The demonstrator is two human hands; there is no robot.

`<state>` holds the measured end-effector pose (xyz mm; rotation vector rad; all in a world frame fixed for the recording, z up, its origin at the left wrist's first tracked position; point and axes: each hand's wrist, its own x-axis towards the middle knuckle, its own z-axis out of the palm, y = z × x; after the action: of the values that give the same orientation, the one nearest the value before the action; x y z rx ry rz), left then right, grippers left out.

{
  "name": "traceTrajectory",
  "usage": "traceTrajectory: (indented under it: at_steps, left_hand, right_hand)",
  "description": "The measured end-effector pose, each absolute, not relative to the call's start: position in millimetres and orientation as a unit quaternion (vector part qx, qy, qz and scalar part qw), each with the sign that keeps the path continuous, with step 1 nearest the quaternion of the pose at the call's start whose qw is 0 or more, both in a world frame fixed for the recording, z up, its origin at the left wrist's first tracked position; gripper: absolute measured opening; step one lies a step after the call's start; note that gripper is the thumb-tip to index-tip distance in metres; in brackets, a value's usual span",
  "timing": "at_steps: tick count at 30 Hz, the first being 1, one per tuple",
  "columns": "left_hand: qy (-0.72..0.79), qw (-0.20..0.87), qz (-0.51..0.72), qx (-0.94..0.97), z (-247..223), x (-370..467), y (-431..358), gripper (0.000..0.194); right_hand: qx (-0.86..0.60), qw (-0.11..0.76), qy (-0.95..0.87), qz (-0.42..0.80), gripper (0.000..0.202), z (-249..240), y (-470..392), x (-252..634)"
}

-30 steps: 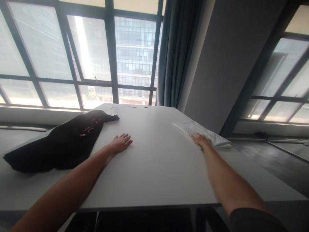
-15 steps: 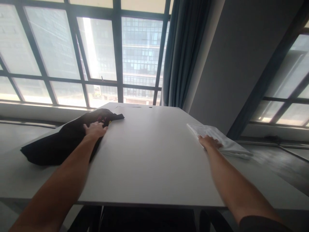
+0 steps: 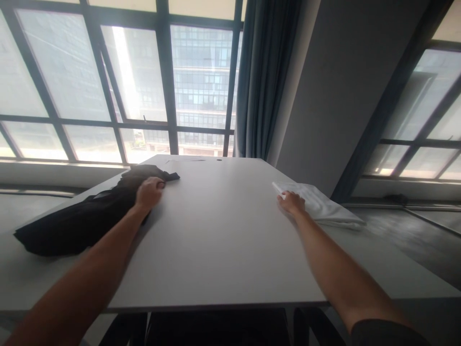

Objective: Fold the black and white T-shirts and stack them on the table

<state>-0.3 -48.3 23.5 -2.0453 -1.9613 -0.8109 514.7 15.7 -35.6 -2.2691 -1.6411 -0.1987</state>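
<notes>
On the left side of the white table (image 3: 216, 230) lies a black garment (image 3: 82, 216), spread lengthwise and wrinkled. My left hand (image 3: 150, 193) is on its right edge, with the fingers curled closed around the fabric; the fingertips are partly hidden. A folded white cloth (image 3: 324, 206) rests flat toward the right side. The fingers of my right hand (image 3: 292, 202) are bent over the left edge of that cloth and pinch it. Both arms reach forward, well apart.
At the far end of the table are a thin sheet (image 3: 194, 160) and a small dark round spot (image 3: 219, 160). Beyond stand tall windows (image 3: 201, 81), a blue-grey curtain (image 3: 264, 86) and a grey pillar (image 3: 324, 86). A black chair (image 3: 216, 327) is under the near edge.
My left hand has gone from lying spread on the black garment to gripping its right edge. My right hand has slid left to the white cloth's edge and curled its fingers. The view has shifted slightly.
</notes>
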Motion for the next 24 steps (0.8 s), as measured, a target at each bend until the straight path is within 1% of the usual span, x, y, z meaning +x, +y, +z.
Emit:
traceTrajectory:
  at_steps: [2,4,5,6,8,11,15,17,18,20,22,23,24]
  left_hand:
    - [-0.573,0.037,-0.285,-0.768,14.6,40.0,-50.6,0.024]
    - [-0.411,-0.086,-0.277,-0.864,5.3,79.9,-57.1,0.024]
    - [-0.353,-0.137,-0.271,-0.885,2.0,95.3,-60.9,0.025]
    - [-0.318,-0.171,-0.265,-0.894,-0.1,106.1,-64.4,0.026]
    - [-0.305,-0.198,-0.267,-0.892,-0.7,112.9,-68.2,0.028]
    - [-0.338,-0.195,-0.303,-0.869,2.7,99.7,-64.4,0.028]
    - [-0.356,-0.210,-0.326,-0.850,2.0,88.3,-58.1,0.033]
    - [-0.347,-0.215,-0.306,-0.860,-2.2,91.7,-58.5,0.037]
    - [-0.341,-0.207,-0.289,-0.870,-4.5,93.7,-59.1,0.041]
    - [-0.353,-0.160,-0.244,-0.889,-8.1,95.6,-60.1,0.061]
    - [-0.441,-0.091,-0.187,-0.873,-9.5,93.5,-60.5,0.084]
    - [-0.505,-0.058,-0.156,-0.847,-9.5,91.5,-60.5,0.090]
    - [-0.567,-0.026,-0.128,-0.813,-9.4,89.5,-60.4,0.091]
  right_hand:
    - [-0.765,0.171,-0.617,-0.068,0.050,-32.5,13.3,504.5]
    - [-0.715,0.175,-0.675,-0.047,0.056,-29.2,9.3,490.0]
    - [-0.685,0.177,-0.706,-0.032,0.060,-27.8,6.9,481.3]
    - [-0.654,0.177,-0.736,-0.014,0.066,-26.7,4.5,471.6]
    - [-0.596,0.185,-0.781,0.015,0.076,-26.0,-0.3,450.1]
    - [-0.504,0.212,-0.836,0.048,0.079,-29.8,-6.7,414.1]
    - [-0.399,0.251,-0.878,0.081,0.067,-41.9,-14.5,367.8]
    - [-0.353,0.264,-0.893,0.091,0.054,-47.6,-17.0,351.6]
    - [-0.333,0.270,-0.899,0.096,0.045,-49.5,-17.6,346.4]
    - [-0.306,0.280,-0.905,0.100,0.029,-50.0,-17.8,341.8]
    - [-0.313,0.295,-0.898,0.091,0.025,-45.3,-18.2,342.5]
    - [-0.328,0.306,-0.890,0.081,0.025,-41.1,-19.3,343.2]
    - [-0.345,0.317,-0.880,0.073,0.025,-36.0,-21.3,343.1]
